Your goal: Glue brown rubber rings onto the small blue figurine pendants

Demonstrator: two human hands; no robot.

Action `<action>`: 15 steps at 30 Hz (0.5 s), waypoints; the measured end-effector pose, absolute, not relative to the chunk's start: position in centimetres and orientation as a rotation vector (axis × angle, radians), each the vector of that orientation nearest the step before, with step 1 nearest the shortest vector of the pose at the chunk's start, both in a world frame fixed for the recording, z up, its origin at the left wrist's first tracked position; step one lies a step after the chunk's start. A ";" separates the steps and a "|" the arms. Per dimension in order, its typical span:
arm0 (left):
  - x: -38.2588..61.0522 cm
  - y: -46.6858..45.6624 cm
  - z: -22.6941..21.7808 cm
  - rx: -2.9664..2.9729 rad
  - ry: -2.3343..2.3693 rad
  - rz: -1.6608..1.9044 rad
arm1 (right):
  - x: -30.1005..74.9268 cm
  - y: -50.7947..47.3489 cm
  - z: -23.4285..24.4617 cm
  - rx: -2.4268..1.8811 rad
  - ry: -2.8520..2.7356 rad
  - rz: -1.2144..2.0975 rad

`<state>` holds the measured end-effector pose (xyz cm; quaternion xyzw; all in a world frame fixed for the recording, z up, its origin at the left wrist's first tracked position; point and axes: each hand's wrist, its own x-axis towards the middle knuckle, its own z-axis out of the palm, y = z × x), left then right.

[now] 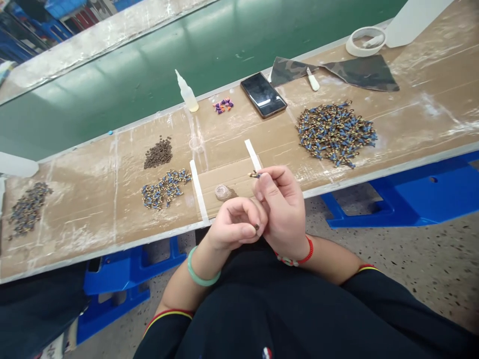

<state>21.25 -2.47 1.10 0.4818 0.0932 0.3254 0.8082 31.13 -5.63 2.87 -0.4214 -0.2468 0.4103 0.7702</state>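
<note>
Head camera: from my remote seat I see the left hand's (236,220) thumb and forefinger pinching a tiny brown disc (256,227), close against the heel of the right hand (283,205). The right thumb and forefinger press together on a small blue-and-gold piece (254,174), one end poking out past the fingertips. Just beyond the knuckles I make out a small round pinkish lump (222,192) on the cardboard, between two white strips (199,192). Left of these lie a loose heap of blue-and-gold pieces (164,189) and, behind it, a pile of brown discs (159,152); a bigger blue-and-gold heap (337,133) sits on the right. Along the table's (86,189) far edge I have a squeeze bottle (187,94), orange-and-purple wrapped bits (223,105), a phone (263,94), a white-handled tool (313,82), camouflage cloth (361,72) and a tape roll (361,51).
</note>
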 end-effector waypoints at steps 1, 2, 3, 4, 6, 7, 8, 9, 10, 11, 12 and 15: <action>21.2 -2.6 1.1 0.981 0.194 0.660 | 31.1 -5.7 2.9 -0.929 -0.553 0.868; 21.2 -2.7 1.2 0.937 0.189 0.635 | 31.0 -5.8 3.0 -0.946 -0.573 0.847; 21.2 -2.8 1.4 0.889 0.179 0.621 | 31.0 -5.9 3.1 -0.958 -0.594 0.828; 21.2 -2.8 1.7 0.835 0.162 0.614 | 31.0 -5.9 3.2 -0.961 -0.612 0.813; 21.1 -2.9 2.2 0.728 0.114 0.608 | 30.9 -6.0 3.4 -0.951 -0.636 0.792; 21.1 -2.9 2.3 0.687 0.092 0.607 | 30.9 -6.1 3.4 -0.944 -0.644 0.790; 21.1 -2.9 2.4 0.661 0.074 0.607 | 30.8 -6.1 3.4 -0.937 -0.648 0.790; 21.2 -2.9 2.5 0.645 0.068 0.607 | 30.8 -6.1 3.4 -0.932 -0.652 0.790; 21.2 -3.0 2.5 0.637 0.070 0.608 | 30.7 -6.1 3.4 -0.930 -0.658 0.789; 21.3 -3.0 2.5 0.633 0.071 0.610 | 30.7 -6.1 3.3 -0.929 -0.666 0.785; 21.3 -3.1 2.4 0.633 0.072 0.613 | 30.6 -6.1 3.2 -0.930 -0.677 0.777; 21.1 -3.2 2.4 0.649 0.065 0.637 | 30.9 -6.1 2.9 -0.948 -0.764 0.745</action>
